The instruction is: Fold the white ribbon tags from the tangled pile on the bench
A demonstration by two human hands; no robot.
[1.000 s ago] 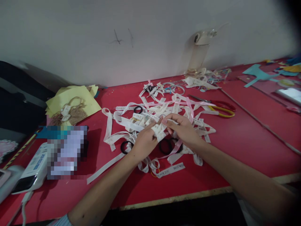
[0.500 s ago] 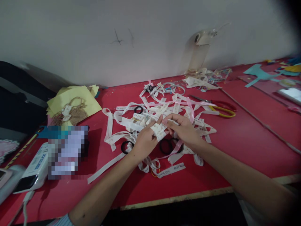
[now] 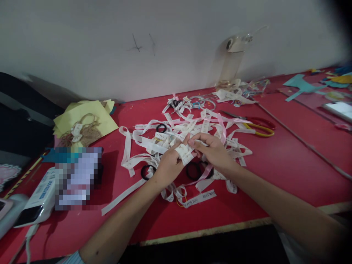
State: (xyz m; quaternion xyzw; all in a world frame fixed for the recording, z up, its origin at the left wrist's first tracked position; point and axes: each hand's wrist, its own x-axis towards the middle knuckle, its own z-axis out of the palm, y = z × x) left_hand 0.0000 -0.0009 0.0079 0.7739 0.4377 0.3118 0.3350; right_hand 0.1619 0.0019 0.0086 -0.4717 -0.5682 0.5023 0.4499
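Over the middle of the table, both my hands meet on a folded white printed ribbon [image 3: 185,153]. My left hand [image 3: 171,162] is closed round it, with the ribbon bunched across its fingers. My right hand [image 3: 213,149] pinches the ribbon's upper right side, thumb and fingertips close to the left thumb. Exactly how the ribbon is folded or tied between the fingertips is hidden. Loose white ribbons [image 3: 128,146] with lettering lie in a heap under and around the hands. Black hair ties [image 3: 193,171] and a pink ribbon [image 3: 221,126] are among them.
Scissors [image 3: 258,129] with red and yellow handles lie right of the heap. A clear bottle [image 3: 232,62] stands by the wall. Yellow paper [image 3: 107,123] with twine, a white power bank [image 3: 38,198] and a blurred-out item are at the left. A phone [image 3: 339,110] lies far right.
The hands stay together on the ribbon, with only slight finger movement; my right fingers curl a little differently. The whole view has shifted slightly.
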